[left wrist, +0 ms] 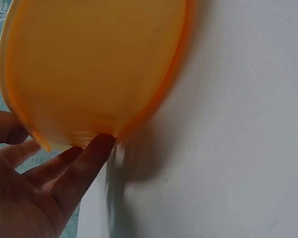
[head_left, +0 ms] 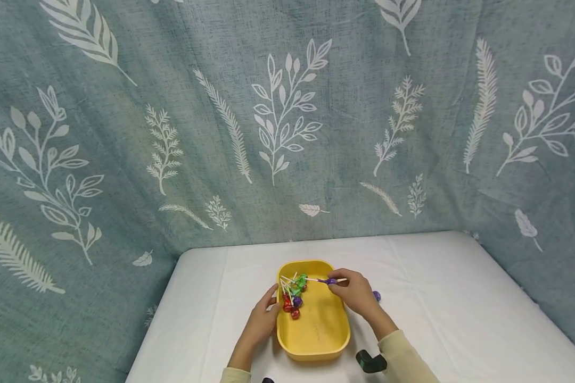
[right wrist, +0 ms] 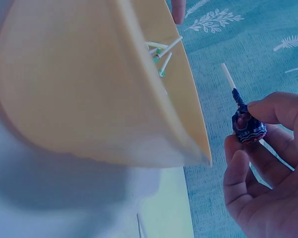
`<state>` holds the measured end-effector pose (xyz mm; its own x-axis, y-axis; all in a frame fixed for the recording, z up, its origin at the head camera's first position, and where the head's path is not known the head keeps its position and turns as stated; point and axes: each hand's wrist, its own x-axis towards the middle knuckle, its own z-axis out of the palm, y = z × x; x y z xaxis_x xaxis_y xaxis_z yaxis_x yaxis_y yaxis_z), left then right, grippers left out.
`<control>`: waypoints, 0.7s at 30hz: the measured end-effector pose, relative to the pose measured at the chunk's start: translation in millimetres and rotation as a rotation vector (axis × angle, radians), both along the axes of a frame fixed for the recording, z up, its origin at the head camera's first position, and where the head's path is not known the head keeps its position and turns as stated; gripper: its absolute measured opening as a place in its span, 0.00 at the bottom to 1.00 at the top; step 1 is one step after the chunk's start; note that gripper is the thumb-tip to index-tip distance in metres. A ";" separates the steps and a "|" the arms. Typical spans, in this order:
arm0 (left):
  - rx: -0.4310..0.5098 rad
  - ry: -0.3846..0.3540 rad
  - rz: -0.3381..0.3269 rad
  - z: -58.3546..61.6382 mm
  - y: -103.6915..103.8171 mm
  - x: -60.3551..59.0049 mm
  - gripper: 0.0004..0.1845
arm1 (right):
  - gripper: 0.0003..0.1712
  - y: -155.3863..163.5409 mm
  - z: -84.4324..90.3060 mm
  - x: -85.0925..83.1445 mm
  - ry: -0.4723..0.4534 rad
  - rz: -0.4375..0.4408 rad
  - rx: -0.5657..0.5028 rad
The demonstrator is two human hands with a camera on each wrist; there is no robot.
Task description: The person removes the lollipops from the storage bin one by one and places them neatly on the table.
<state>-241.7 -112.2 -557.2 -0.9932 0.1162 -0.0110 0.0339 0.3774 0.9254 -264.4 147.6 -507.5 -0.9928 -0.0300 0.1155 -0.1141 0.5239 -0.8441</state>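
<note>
A yellow tray stands on the white table, with several lollipops in red, green and purple wrappers heaped at its far left. My right hand hovers over the tray's far right rim and pinches a purple lollipop by its head between thumb and fingers, stick pointing away. My left hand rests against the tray's left outer wall, its straight fingers touching it. In the right wrist view, white sticks show over the tray's rim.
Another purple lollipop lies on the white table just right of my right hand. A leaf-patterned teal cloth hangs behind the table and drapes along both sides. A black wrist mount shows near the front edge.
</note>
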 end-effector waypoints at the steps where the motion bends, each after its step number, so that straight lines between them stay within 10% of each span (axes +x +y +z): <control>1: -0.001 0.001 -0.002 -0.2 0.1 0.0 0.29 | 0.12 1.5 -0.2 1.0 -0.001 -0.003 -0.010; 21: -0.010 0.005 0.006 -0.4 0.2 -0.9 0.29 | 0.16 30.3 -6.7 14.9 0.006 -0.062 -0.054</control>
<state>-242.7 -112.0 -557.6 -0.9939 0.1099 -0.0068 0.0365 0.3868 0.9214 -249.5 177.9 -514.2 -0.9919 0.0383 0.1215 -0.0879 0.4842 -0.8705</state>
